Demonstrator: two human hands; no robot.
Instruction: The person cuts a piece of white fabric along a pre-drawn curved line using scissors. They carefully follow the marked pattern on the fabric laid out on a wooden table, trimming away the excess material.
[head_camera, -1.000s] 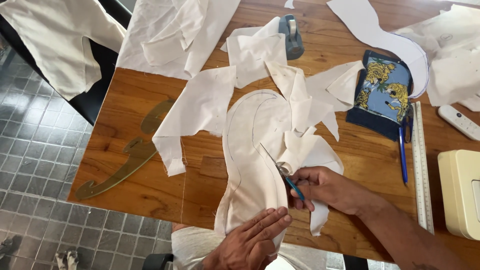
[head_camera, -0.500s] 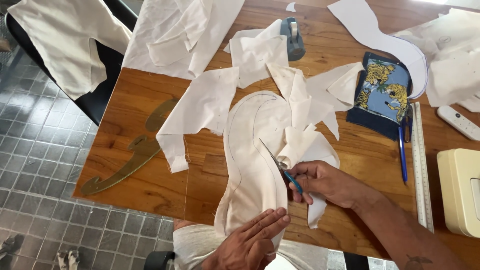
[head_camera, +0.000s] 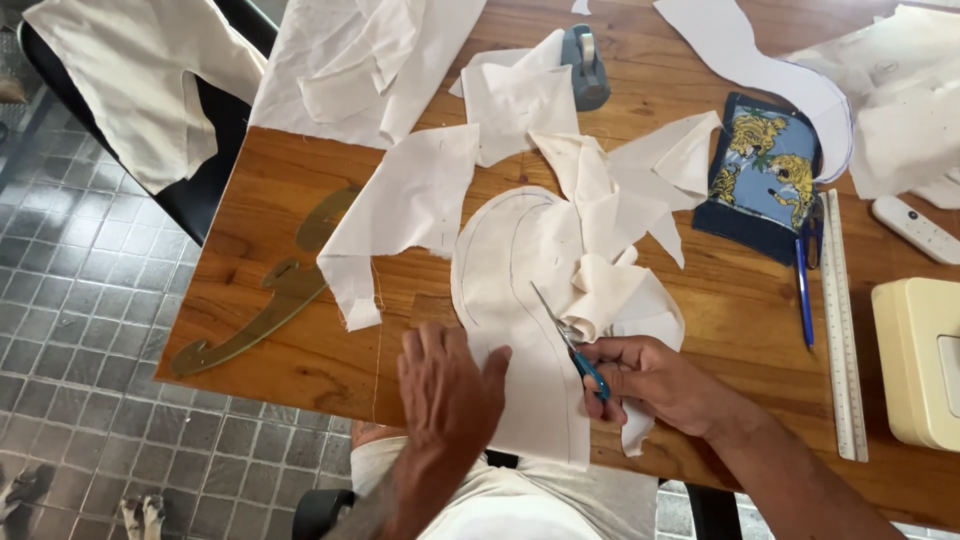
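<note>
The work lies on a wooden table (head_camera: 720, 310) with a warm brown top, set over a floor of small grey tiles (head_camera: 90, 320) that shows to the left of the table. At the table's far left corner a dark chair (head_camera: 215, 185) carries a draped piece of pale cloth (head_camera: 130, 80).

On the table's left part lies a brass-coloured curved ruler (head_camera: 265, 305). Just right of it rests a loose offcut of cream cloth (head_camera: 405, 215). The left hand (head_camera: 450, 385) is spread flat, fingers apart, pressing down on the near end of the cream fabric piece (head_camera: 515, 300), which lies at the table's near edge and hangs a little over it; a curved line is drawn on it. The right hand (head_camera: 650, 380) is closed around the blue handles of the scissors (head_camera: 565, 340), whose blades lie on that fabric along the drawn line. Crumpled scraps (head_camera: 610, 290) sit just beyond the right hand.

Further right on the table lies a dark blue pouch with tiger pictures (head_camera: 765, 175), then a blue pen (head_camera: 803, 290) and a pale long ruler (head_camera: 842, 330) side by side. A cream-yellow box (head_camera: 915, 360) stands at the table's right edge, with a white remote (head_camera: 915, 230) beyond it.
</note>
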